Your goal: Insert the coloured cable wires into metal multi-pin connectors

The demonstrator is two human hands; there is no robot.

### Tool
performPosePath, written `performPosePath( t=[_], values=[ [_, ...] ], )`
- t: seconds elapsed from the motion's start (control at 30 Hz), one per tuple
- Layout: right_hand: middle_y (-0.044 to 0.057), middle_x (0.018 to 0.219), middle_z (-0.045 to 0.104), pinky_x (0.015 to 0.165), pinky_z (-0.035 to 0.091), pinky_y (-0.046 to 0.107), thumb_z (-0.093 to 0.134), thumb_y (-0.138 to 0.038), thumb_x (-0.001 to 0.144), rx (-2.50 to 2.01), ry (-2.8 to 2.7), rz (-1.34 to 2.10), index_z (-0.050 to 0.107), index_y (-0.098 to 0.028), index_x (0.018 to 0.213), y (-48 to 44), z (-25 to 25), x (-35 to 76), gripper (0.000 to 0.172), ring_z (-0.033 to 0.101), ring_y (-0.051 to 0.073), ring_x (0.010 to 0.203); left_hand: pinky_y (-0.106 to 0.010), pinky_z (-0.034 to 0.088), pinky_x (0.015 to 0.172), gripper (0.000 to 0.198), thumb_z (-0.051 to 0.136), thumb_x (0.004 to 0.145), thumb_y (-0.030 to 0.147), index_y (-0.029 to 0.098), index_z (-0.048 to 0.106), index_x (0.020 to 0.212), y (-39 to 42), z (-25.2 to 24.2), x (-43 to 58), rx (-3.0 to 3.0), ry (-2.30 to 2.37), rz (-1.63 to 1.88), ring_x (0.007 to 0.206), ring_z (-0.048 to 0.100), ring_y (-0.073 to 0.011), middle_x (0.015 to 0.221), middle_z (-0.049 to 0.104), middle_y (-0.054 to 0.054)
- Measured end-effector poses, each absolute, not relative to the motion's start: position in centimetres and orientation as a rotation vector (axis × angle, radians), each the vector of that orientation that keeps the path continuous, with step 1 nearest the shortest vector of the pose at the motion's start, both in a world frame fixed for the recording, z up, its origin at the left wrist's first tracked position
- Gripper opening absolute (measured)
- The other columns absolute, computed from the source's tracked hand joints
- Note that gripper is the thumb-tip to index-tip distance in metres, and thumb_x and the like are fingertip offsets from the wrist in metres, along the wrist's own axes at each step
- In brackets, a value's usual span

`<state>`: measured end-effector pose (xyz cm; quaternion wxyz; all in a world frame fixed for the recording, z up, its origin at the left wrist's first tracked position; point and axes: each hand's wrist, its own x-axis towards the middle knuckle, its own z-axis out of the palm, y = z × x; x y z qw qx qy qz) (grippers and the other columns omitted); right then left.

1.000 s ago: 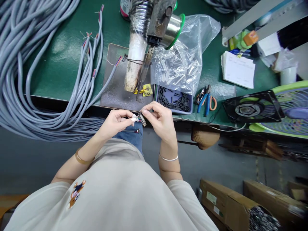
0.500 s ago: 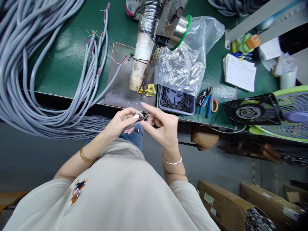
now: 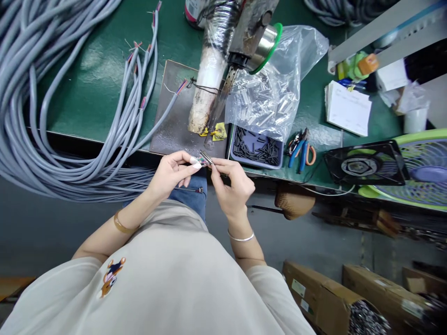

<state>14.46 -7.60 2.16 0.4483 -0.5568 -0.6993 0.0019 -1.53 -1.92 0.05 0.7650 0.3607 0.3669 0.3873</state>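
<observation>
Just in front of the bench edge my left hand (image 3: pixel 170 173) pinches several thin coloured wires (image 3: pixel 200 162) between thumb and fingers. My right hand (image 3: pixel 233 184) grips a small metal multi-pin connector (image 3: pixel 206 157) between thumb and index finger. The wires meet the connector between the two hands; whether they are joined is too small to tell. Above them a soldering iron (image 3: pixel 223 95) points down beside a white wrapped post (image 3: pixel 206 88), its tip near a yellow piece (image 3: pixel 219 132) on the dark board (image 3: pixel 171 132). One grey cable with bared ends lies across that board.
Thick bundles of grey cable (image 3: pixel 21 107) fill the left. Right of the board are a tray (image 3: pixel 256 162) of black tubes, a plastic bag (image 3: pixel 268 93) of clear parts, a solder spool (image 3: pixel 265 49), pliers (image 3: pixel 301 153), a small black fan (image 3: pixel 366 163) and papers (image 3: pixel 348 107).
My right hand has moved slightly left and down, its extended index finger now closed with the thumb on the connector. The connector and coloured wires show more plainly between my hands.
</observation>
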Motion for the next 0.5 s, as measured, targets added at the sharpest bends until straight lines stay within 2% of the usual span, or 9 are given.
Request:
performPosePath(
  t=[0.2,0.33,0.5],
  values=[
    [0.007,0.107,0.08,0.078,0.063,0.031,0.059,-0.011,0.093,-1.374,-1.687,-0.019,0.059,-0.024,0.088,-6.4,0.4,13.8,0.014,0.078,0.018,0.093,-0.015,0.035,0.039,0.026,0.085,0.071,0.032,0.013,0.066,0.073,-1.3,0.5,-0.7,1.006,0.962,1.04,0.044,0.047,-0.0002,0.085,0.073,-0.003],
    [0.008,0.109,0.08,0.079,0.063,0.033,0.057,-0.011,0.094,-1.375,-1.655,-0.003,0.057,-0.024,0.085,-5.7,0.4,13.9,0.015,0.078,0.018,0.095,-0.016,0.043,0.053,0.017,0.08,0.073,0.026,0.013,0.069,0.072,-0.6,0.8,-0.1,1.164,1.032,1.129,0.061,0.058,-0.0054,0.086,0.074,-0.005],
    [0.008,0.106,0.08,0.078,0.063,0.034,0.059,-0.011,0.093,-1.356,-1.637,0.014,0.055,-0.025,0.085,-4.9,0.5,14.0,0.017,0.078,0.018,0.093,-0.017,0.043,0.054,0.014,0.077,0.076,0.025,0.014,0.07,0.072,-0.1,0.9,0.1,1.259,1.077,1.155,0.064,0.058,-0.007,0.085,0.073,-0.005]
  ],
)
